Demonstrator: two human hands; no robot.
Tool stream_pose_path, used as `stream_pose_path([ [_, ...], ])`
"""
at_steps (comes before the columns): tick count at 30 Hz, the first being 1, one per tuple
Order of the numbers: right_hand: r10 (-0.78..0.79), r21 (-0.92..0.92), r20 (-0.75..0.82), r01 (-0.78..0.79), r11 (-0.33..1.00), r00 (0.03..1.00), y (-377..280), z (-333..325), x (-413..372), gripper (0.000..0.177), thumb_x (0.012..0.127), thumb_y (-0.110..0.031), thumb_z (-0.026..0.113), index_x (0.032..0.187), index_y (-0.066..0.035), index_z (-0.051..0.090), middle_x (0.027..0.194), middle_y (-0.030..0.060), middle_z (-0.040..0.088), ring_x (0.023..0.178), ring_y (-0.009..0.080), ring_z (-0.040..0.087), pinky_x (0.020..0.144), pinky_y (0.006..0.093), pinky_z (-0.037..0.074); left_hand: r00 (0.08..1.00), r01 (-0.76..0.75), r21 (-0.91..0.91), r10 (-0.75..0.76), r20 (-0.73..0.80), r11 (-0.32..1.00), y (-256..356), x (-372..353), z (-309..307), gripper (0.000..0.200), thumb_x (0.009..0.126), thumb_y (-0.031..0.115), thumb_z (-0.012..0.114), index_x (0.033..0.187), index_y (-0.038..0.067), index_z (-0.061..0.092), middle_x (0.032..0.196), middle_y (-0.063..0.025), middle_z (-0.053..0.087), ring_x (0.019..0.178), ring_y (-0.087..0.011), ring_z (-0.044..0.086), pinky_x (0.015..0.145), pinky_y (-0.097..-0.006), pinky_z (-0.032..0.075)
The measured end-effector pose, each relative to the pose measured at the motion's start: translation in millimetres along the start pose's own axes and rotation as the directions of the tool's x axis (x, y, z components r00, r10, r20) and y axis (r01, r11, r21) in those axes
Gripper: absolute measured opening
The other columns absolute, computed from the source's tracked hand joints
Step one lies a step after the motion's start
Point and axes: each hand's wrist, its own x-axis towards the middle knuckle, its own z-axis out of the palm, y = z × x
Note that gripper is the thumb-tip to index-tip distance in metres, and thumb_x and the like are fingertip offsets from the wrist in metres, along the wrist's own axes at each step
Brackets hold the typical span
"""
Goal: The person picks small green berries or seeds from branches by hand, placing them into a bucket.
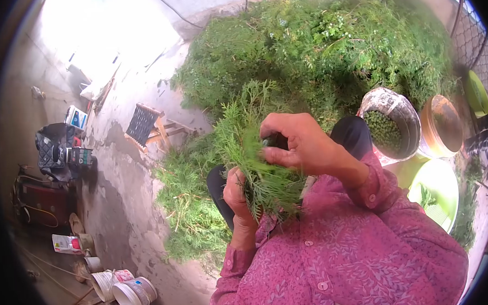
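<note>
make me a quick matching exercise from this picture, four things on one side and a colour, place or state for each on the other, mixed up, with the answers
Column one
1. left hand
2. stained bucket
3. large basin
4. stool

Column two
A. lime green
B. has a dark top and wooden legs
C. closed around a bunch of greenery
D. holds small green berries

Right pairs
1-C, 2-D, 3-A, 4-B
</note>
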Motion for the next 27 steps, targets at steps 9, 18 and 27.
stream_pose_path([
  [9, 0.047, 0.271, -0.234, 0.018, 0.962, 0.971, 25.9, 14.7, -4.4, 0.018, 0.072, -0.002, 0.061, 0.088, -0.002, 0.053, 0.07, 0.0063, 0.054, 0.063, 0.0103, 0.052, 0.057, 0.0265, 0.043, 0.958, -0.284, 0.135, 0.275, 0.081, 0.949, 18.5, 14.5, -3.2, 0.025, 0.065, 0.005, 0.061, 0.089, -0.002, 0.059, 0.084, -0.0157, 0.061, 0.07, -0.0292, 0.061, 0.059, -0.0321, 0.048],
  [18, 0.385, 0.669, -0.5, 0.063, 0.741, 0.776, 56.7, -22.7, 8.2, 0.01, 0.08, 0.0, 0.053, 0.09, -0.002, 0.054, 0.071, 0.0018, 0.056, 0.06, 0.0069, 0.052, 0.053, 0.0206, 0.043, 0.881, -0.469, 0.247, 0.429, 0.198, 0.848, 16.3, 25.3, -14.0, 0.018, 0.063, 0.006, 0.057, 0.08, 0.001, 0.058, 0.073, -0.0096, 0.055, 0.054, -0.0226, 0.052, 0.046, -0.0312, 0.038],
  [27, 0.06, 0.436, -0.105, -0.008, 0.9, 0.993, 9.6, -28.2, -14.6, 0.011, 0.076, -0.003, 0.065, 0.084, -0.004, 0.058, 0.066, -0.0048, 0.05, 0.06, 0.0013, 0.044, 0.052, 0.0188, 0.036, 0.856, -0.51, 0.358, 0.422, 0.297, 0.782, 14.1, 31.5, -18.1, 0.015, 0.063, 0.006, 0.056, 0.079, 0.005, 0.057, 0.069, -0.0058, 0.05, 0.052, -0.021, 0.048, 0.047, -0.0311, 0.036],
])
